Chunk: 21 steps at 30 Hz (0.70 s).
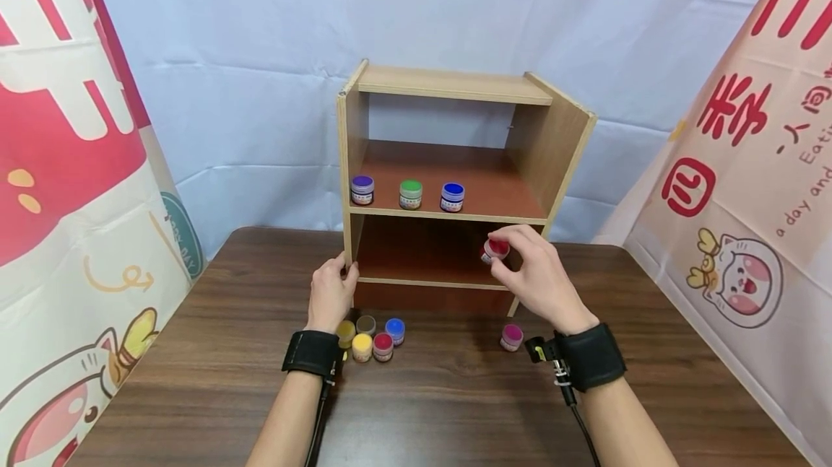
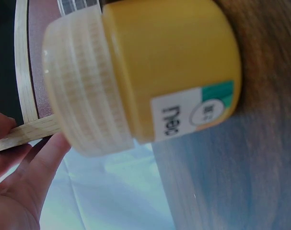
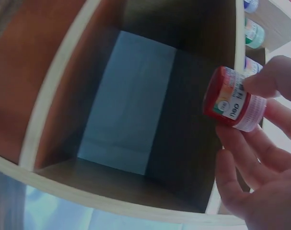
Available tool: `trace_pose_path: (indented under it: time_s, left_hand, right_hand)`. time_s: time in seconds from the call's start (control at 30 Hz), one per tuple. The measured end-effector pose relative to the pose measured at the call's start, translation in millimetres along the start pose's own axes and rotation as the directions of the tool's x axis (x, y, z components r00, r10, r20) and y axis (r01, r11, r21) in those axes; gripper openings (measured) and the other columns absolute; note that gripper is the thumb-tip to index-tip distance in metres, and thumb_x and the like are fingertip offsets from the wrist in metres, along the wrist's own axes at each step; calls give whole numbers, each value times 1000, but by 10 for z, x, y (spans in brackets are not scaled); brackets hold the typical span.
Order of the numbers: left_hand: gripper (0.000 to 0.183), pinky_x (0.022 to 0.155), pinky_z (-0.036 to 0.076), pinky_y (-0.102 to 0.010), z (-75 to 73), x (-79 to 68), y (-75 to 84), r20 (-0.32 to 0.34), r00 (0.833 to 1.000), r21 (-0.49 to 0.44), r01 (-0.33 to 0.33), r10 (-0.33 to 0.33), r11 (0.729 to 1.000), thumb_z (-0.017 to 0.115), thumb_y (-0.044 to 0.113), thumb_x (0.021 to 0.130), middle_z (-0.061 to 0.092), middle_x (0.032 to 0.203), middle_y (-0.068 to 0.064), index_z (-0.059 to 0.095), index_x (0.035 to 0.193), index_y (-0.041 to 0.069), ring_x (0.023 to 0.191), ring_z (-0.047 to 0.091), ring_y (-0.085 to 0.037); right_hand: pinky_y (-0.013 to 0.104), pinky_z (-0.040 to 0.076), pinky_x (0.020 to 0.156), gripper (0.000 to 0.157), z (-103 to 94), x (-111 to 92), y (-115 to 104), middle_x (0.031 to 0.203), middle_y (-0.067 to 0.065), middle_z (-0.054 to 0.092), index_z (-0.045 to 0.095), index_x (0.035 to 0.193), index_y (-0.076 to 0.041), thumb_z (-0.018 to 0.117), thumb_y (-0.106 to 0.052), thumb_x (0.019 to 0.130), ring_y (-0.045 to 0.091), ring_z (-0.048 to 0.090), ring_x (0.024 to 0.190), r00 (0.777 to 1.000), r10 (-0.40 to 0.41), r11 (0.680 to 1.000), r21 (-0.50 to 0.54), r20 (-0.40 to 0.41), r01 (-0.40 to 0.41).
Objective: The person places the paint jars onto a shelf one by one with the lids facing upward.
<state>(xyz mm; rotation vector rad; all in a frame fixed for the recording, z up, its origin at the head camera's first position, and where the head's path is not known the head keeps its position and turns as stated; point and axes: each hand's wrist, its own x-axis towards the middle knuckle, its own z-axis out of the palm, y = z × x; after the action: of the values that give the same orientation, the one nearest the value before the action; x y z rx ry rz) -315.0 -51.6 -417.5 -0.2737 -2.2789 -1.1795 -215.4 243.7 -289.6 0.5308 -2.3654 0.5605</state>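
My right hand (image 1: 538, 271) pinches a small red paint jar (image 1: 492, 251) between thumb and fingers. It is in front of the lower opening of a wooden shelf unit (image 1: 455, 83), near the right side. In the right wrist view the jar (image 3: 226, 96) is tilted, its label facing the camera. My left hand (image 1: 330, 295) grips the front edge of the unit's left side panel (image 1: 347, 164), thumb on one side and fingers on the other in the left wrist view. A yellow paint jar (image 2: 179, 52) fills much of that view, close to the camera.
Purple (image 1: 362, 191), green (image 1: 410, 195) and blue (image 1: 452, 198) jars stand along the middle board's front edge. Several jars, including a yellow one (image 1: 362, 348) and a red one (image 1: 383, 347), cluster beside my left wrist. A magenta jar (image 1: 511, 338) stands on the table (image 1: 455, 409) below my right hand.
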Motion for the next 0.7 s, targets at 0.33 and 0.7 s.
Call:
trace_pose_path:
  time_s: [0.33, 0.7]
  left_hand:
    - [24, 56, 47, -35, 4, -2, -10, -2, 1000, 15, -7, 7, 1000, 56, 20, 91, 60, 74, -11, 67, 99, 1, 63, 53, -20]
    - [28, 62, 52, -37, -6, -2, -2, -3, 1000, 9, -4, 4, 1000, 57, 19, 90, 65, 83, -14, 67, 107, 0, 70, 60, -22]
  right_hand:
    - [44, 47, 82, 33, -10, 192, -21, 112, 12, 60, 64, 112, -2, 66, -7, 80, 24, 55, 101, 983, -59, 998, 22, -176, 64]
    - [49, 45, 87, 29, 75, 362, 30, 119, 16, 60, 65, 110, 1, 63, -5, 82, 30, 55, 107, 964, -58, 997, 26, -260, 67]
